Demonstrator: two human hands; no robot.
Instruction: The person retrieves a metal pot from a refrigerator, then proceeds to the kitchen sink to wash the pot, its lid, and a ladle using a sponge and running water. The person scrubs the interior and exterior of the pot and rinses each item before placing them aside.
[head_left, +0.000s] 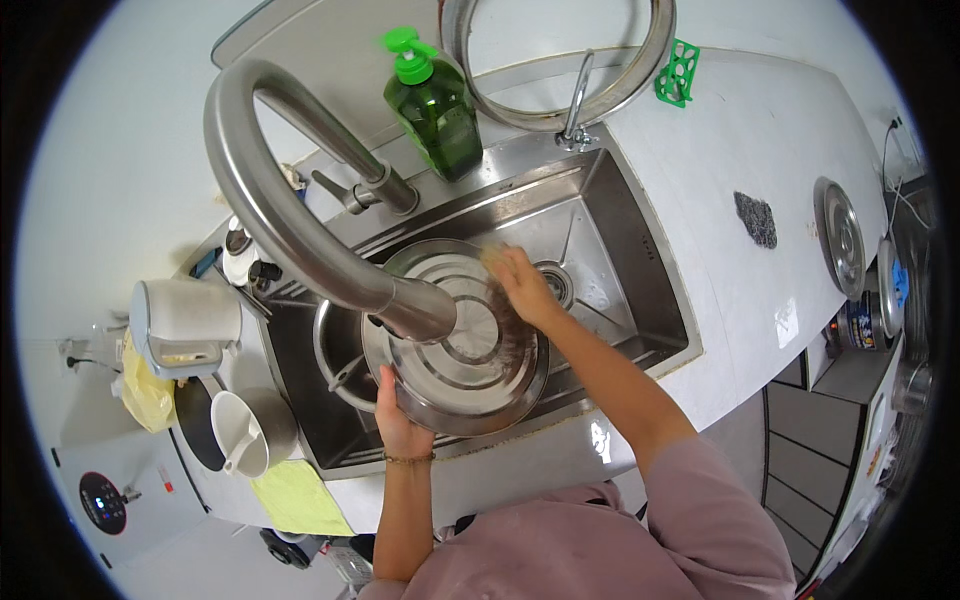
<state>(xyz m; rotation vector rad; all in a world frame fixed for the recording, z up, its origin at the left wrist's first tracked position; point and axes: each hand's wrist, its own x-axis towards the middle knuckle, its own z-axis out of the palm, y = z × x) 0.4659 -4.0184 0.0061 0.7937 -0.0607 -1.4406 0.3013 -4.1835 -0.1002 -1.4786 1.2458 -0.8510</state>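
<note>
A round steel pan or lid (465, 390) is tilted over the stainless sink, its ringed surface facing up. My left hand (401, 420) grips its lower left rim, with the thumb on top. Against its upper right part is my right hand (525, 289), holding a blurred yellowish pad or sponge (495, 259). Brownish residue shows on the metal beside that hand. The faucet spout (424, 311) hangs above the round piece and hides part of it. Beneath, at the left, another round metal vessel (324, 345) sits in the sink (615, 247).
A green soap bottle (442, 120) and a large metal ring (652, 67) stand behind the sink. On the right counter lie a dark scouring pad (755, 219) and a pot lid (841, 240). An electric kettle (187, 322), a white pot (255, 431) and a yellow cloth (300, 499) are at the left.
</note>
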